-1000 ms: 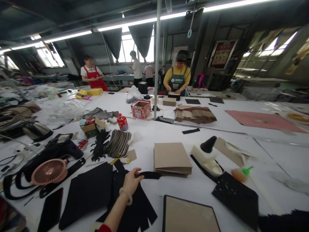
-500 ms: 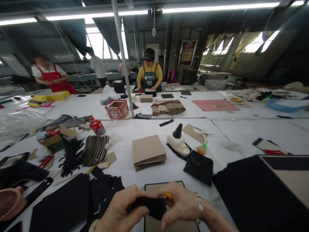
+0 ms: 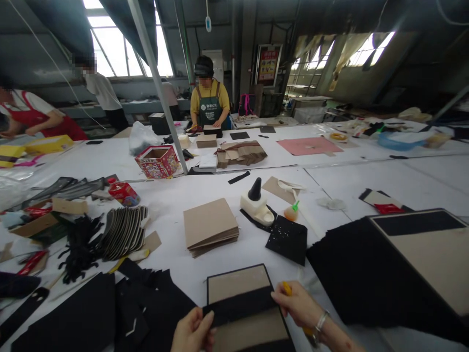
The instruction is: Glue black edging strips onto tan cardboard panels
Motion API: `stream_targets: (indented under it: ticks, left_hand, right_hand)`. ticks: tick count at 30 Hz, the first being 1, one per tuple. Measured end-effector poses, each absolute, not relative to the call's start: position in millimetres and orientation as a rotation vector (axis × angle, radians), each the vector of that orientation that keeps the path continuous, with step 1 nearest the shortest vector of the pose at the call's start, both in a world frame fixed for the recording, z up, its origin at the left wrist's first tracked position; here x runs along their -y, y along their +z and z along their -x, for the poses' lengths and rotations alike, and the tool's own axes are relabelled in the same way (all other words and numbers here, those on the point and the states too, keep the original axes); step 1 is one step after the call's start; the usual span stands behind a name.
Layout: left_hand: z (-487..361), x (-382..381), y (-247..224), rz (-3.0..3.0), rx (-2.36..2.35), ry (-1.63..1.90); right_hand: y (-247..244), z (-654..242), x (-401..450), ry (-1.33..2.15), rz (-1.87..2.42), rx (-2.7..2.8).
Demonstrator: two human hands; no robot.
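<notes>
A black strip point(image 3: 244, 304) is stretched flat across a grey-brown board with black edges point(image 3: 236, 284). My left hand point(image 3: 193, 330) pinches the strip's left end at the board's left edge. At the other end, my right hand point(image 3: 301, 302) pinches the strip between thumb and finger. A thin yellow tool point(image 3: 287, 288) is also tucked in the right hand; its kind cannot be made out. Behind the board lies a stack of grey-brown boards point(image 3: 210, 224). Right of that stack stands a cream dispenser with a black cone top point(image 3: 256, 203).
Black sheets point(image 3: 80, 313) lie to the left, and a large black pile point(image 3: 351, 274) to the right. Curved strips point(image 3: 122, 232) and a red bottle point(image 3: 123, 191) sit farther left. A metal pole point(image 3: 157, 88) rises from the table. Across it works a person in an apron point(image 3: 209, 105).
My hands have moved apart, and the bunched black piece between them is now spread flat over the board. The view has shifted to the right.
</notes>
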State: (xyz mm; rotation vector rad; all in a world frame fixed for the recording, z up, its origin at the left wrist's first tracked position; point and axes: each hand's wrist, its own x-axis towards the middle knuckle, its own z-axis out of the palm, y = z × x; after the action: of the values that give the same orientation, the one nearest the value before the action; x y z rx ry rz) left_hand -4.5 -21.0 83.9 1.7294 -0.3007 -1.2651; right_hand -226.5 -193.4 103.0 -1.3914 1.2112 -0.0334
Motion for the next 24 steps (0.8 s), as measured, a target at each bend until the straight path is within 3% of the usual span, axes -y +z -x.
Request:
stream_targets:
  ticks: [13,24]
  left_hand:
    - [-31.3,71.8,42.4,-2.16,0.779,-0.983]
    - [-35.4,73.0,40.6,-2.273,0.742,-0.974]
  right_hand:
    - [56.1,198.6,235.3,-0.141,1.755,-1.398]
    - [54.3,194.5,231.7,-0.137,1.875,-1.433]
